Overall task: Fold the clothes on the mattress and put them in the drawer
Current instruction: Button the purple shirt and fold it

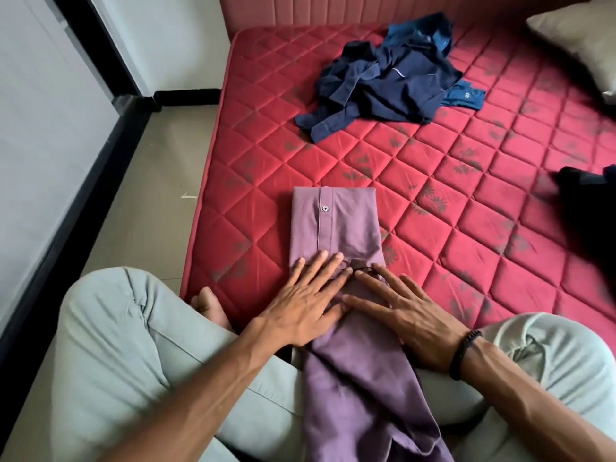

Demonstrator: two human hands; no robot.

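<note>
Shirt, mauve, lies near the mattress edge, its tail trailing over your lap. Your left hand and right hand press flat, fingers straight. It looks light, limp and slippery, so pinch both side edges at the fold.

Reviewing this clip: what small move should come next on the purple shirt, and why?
Probably fold the far end back toward the lap. Both the left hand and right hand press flat on the long, narrow purple button-up shirt, pinning its middle.
</note>
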